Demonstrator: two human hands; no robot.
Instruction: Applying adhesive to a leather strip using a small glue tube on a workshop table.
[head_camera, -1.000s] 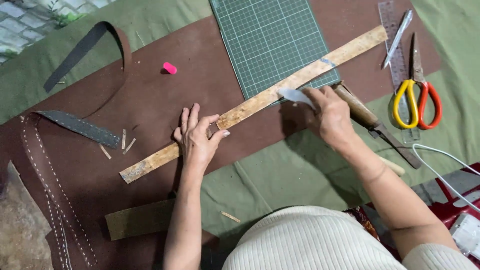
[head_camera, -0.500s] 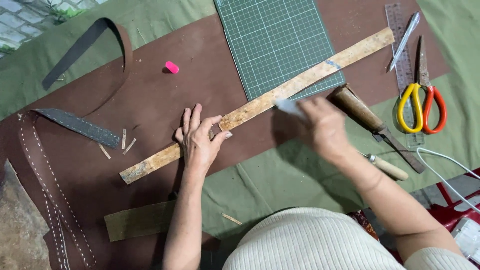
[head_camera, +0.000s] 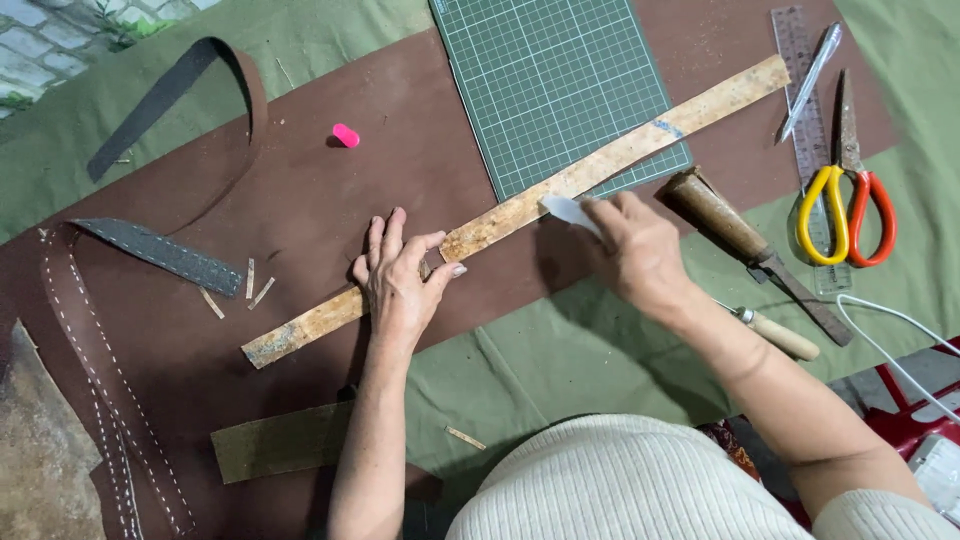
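1. Long tan mottled leather strip (head_camera: 560, 185) lies diagonally across the brown leather sheet (head_camera: 330, 190), its upper end crossing the corner of the green gridded cutting mat (head_camera: 550, 80).
2. My left hand (head_camera: 400, 280) presses flat on the strip's lower half, fingers spread wide, holding nothing.
3. My right hand (head_camera: 635, 250) has its fingers pinched narrow round a small pale flat tool (head_camera: 568, 210); the tool's tip touches the strip's edge near the mat corner.
4. Just right of that hand: a wooden-handled metal tool (head_camera: 740, 240), and a smaller light-wood-handled awl (head_camera: 775, 335) on the green cloth (head_camera: 560, 350).
5. Far right: scissors with one yellow and one red handle (head_camera: 845, 200) over a clear ruler (head_camera: 800, 90), with a clear pen (head_camera: 812, 75) on it.
6. Left side: small pink eraser-like piece (head_camera: 345, 135), dark grey stitched strap (head_camera: 160, 255), brown strap with white stitching (head_camera: 100, 380), tiny tan offcuts (head_camera: 255, 285).
7. Olive rectangular piece (head_camera: 280, 440) lies near my left forearm.
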